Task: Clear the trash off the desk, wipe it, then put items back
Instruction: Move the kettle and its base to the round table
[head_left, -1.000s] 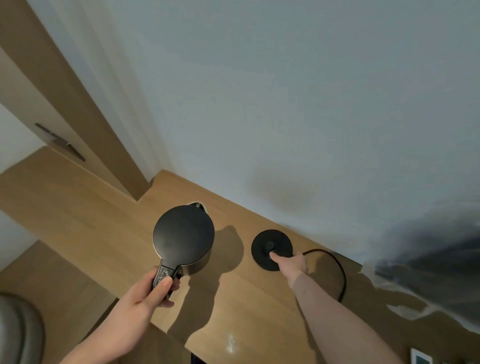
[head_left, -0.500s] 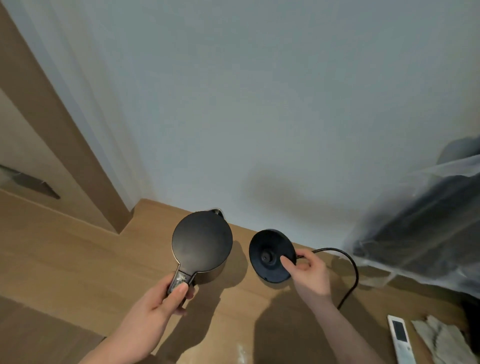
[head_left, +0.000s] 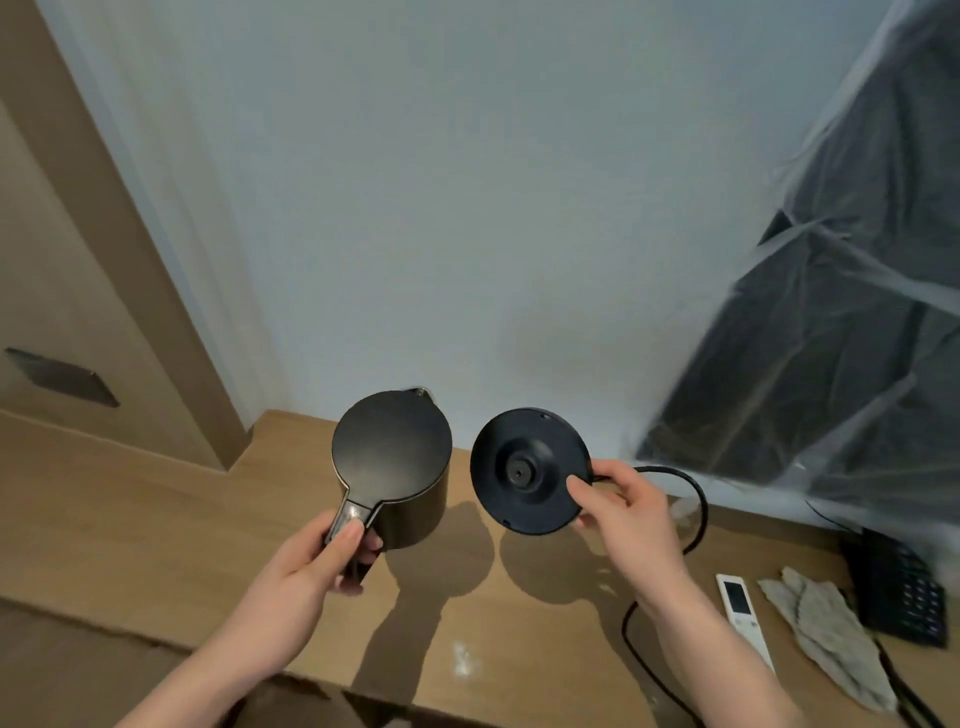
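Left hand (head_left: 317, 558) is closed on the kettle (head_left: 392, 467) handle; right hand (head_left: 623, 512) pinches its base (head_left: 527, 470), both lifted above the desk (head_left: 156, 509). Wiping judged pending: cloth (head_left: 826, 634) lies unused.

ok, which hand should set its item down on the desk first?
Right, probably. The right hand holds the tilted kettle base, which needs to lie flat on the desk before the kettle in the left hand can sit on it.

Black kettle (head_left: 390, 457), black base (head_left: 524, 470), white remote (head_left: 743, 613).
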